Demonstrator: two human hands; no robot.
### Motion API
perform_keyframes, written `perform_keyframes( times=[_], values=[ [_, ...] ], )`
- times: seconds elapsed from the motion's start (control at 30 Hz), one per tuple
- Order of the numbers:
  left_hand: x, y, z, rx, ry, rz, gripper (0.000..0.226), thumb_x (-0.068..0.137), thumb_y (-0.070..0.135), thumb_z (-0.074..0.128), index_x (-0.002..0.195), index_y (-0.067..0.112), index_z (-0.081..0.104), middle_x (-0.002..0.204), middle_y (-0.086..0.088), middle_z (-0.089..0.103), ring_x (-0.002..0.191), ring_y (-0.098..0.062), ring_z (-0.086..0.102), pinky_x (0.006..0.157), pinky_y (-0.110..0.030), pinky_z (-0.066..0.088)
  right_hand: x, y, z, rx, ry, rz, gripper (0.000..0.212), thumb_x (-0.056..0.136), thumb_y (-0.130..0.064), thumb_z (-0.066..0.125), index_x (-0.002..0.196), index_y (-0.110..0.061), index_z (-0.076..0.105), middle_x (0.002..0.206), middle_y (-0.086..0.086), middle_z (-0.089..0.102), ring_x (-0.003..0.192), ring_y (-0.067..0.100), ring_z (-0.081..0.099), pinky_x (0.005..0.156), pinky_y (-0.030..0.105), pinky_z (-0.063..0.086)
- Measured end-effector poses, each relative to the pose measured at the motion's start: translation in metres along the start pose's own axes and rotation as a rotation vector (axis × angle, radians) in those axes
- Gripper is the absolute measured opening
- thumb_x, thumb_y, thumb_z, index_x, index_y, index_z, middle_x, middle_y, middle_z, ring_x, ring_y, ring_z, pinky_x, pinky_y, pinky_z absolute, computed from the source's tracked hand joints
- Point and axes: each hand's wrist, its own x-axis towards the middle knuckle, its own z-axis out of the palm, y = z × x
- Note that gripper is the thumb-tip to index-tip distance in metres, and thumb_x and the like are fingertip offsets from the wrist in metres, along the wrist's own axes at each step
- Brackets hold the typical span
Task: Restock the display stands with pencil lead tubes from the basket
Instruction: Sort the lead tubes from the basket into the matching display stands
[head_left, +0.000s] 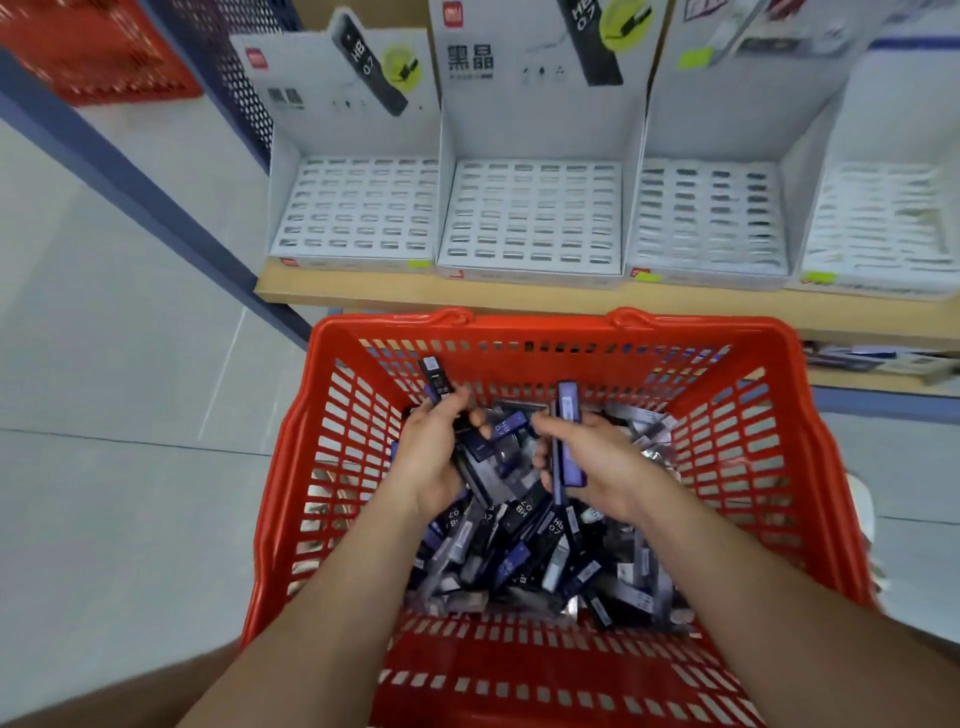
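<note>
A red plastic basket (291, 467) stands in front of me, holding a heap of dark purple and black pencil lead tubes (524, 561). Both my hands are inside it. My left hand (426, 457) grips a bundle of tubes, one sticking up at the top (435, 378). My right hand (597, 467) holds upright purple tubes (567, 431). On the wooden shelf beyond stand several white cardboard display stands with slotted trays: a left one (358, 208), a middle one (535, 213), and two more to the right (706, 218). Their slots look unfilled.
The wooden shelf edge (519, 299) runs just beyond the basket's far rim. A blue shelf post (130, 182) slants down at left over pale floor tiles. Another red basket (93, 52) sits at the top left. A lower shelf (883, 364) holds packaged goods at right.
</note>
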Motion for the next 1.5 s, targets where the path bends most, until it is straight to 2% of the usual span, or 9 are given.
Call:
perform_keyframes(
  times=[0.13, 0.33, 0.53, 0.77, 0.9, 1.03, 1.17, 1.3, 1.5],
  values=[
    [-0.026, 0.008, 0.034, -0.071, -0.036, 0.033, 0.016, 0.098, 0.026, 0.051, 0.100, 0.011, 0.046, 0.067, -0.007, 0.053, 0.058, -0.021, 0.052, 0.070, -0.039, 0.050, -0.022, -0.005, 0.014, 0.162, -0.209, 0.052, 0.023, 0.099, -0.031, 0.057, 0.109, -0.013, 0.068, 0.089, 0.006, 0.076, 0.079, 0.024, 0.074, 0.074, 0.052, 0.059],
    [-0.045, 0.021, 0.056, 0.643, 0.042, 0.365, 0.048, 0.085, 0.058, 0.050, 0.093, 0.013, 0.063, 0.092, -0.008, 0.069, 0.086, -0.024, 0.066, 0.085, -0.044, 0.052, -0.051, -0.018, 0.023, 0.163, -0.195, -0.076, 0.039, 0.092, -0.047, 0.058, 0.112, -0.015, 0.064, 0.078, 0.008, 0.073, 0.062, 0.024, 0.069, 0.054, 0.033, 0.054],
    [-0.065, 0.031, 0.066, 0.456, -0.088, 0.349, 0.022, 0.096, 0.039, 0.052, 0.110, 0.025, 0.060, 0.098, 0.006, 0.068, 0.091, -0.009, 0.065, 0.077, -0.025, 0.050, -0.071, -0.029, 0.017, 0.149, -0.257, -0.184, 0.039, 0.075, -0.032, 0.074, 0.102, -0.007, 0.060, 0.069, 0.010, 0.062, 0.056, 0.022, 0.058, 0.049, 0.030, 0.049],
    [-0.071, 0.049, 0.082, 0.261, -0.101, 0.402, 0.017, 0.098, 0.023, 0.051, 0.105, 0.015, 0.064, 0.092, -0.002, 0.068, 0.088, -0.020, 0.059, 0.083, -0.039, 0.049, -0.078, -0.040, 0.001, 0.084, -0.289, -0.205, 0.013, 0.082, -0.006, 0.070, 0.091, -0.007, 0.060, 0.069, 0.008, 0.065, 0.059, 0.021, 0.065, 0.052, 0.028, 0.054],
    [-0.070, 0.072, 0.085, 0.149, -0.200, 0.335, 0.021, 0.099, 0.010, 0.045, 0.107, 0.008, 0.064, 0.102, -0.011, 0.072, 0.097, -0.021, 0.066, 0.090, -0.037, 0.051, -0.074, -0.043, -0.013, 0.085, -0.294, -0.241, 0.029, 0.069, -0.006, 0.074, 0.096, -0.006, 0.062, 0.072, 0.009, 0.067, 0.064, 0.020, 0.067, 0.058, 0.031, 0.056],
    [-0.063, 0.081, 0.088, 0.276, -0.105, 0.437, 0.021, 0.102, 0.020, 0.042, 0.095, 0.016, 0.061, 0.063, 0.004, 0.050, 0.061, -0.013, 0.045, 0.062, -0.024, 0.040, -0.064, -0.050, -0.019, 0.150, -0.256, -0.307, 0.030, 0.067, -0.003, 0.084, 0.088, -0.008, 0.063, 0.072, 0.012, 0.064, 0.063, 0.023, 0.062, 0.064, 0.037, 0.048],
    [-0.063, 0.078, 0.100, 0.481, -0.136, 0.475, 0.039, 0.101, 0.046, 0.033, 0.097, 0.020, 0.062, 0.067, 0.008, 0.044, 0.056, -0.006, 0.045, 0.056, -0.024, 0.041, -0.059, -0.066, -0.003, 0.220, -0.166, -0.362, 0.039, 0.057, -0.013, 0.088, 0.089, -0.010, 0.068, 0.079, 0.012, 0.067, 0.068, 0.024, 0.063, 0.067, 0.039, 0.053],
    [-0.057, 0.073, 0.113, 0.391, -0.114, 0.610, 0.019, 0.102, 0.023, 0.042, 0.093, 0.018, 0.059, 0.085, 0.002, 0.064, 0.084, -0.012, 0.062, 0.080, -0.030, 0.050, -0.058, -0.084, 0.012, 0.219, -0.073, -0.501, 0.045, 0.067, -0.019, 0.084, 0.110, -0.012, 0.070, 0.103, 0.008, 0.076, 0.102, 0.029, 0.071, 0.098, 0.052, 0.051],
    [-0.044, 0.084, 0.116, 0.300, -0.192, 0.601, 0.017, 0.102, 0.009, 0.039, 0.113, 0.013, 0.052, 0.105, -0.006, 0.072, 0.098, -0.023, 0.068, 0.090, -0.038, 0.053, -0.046, -0.105, 0.009, 0.073, 0.090, -0.708, 0.026, 0.081, 0.002, 0.075, 0.104, -0.009, 0.071, 0.095, 0.004, 0.077, 0.091, 0.019, 0.072, 0.084, 0.034, 0.053]
  ],
)
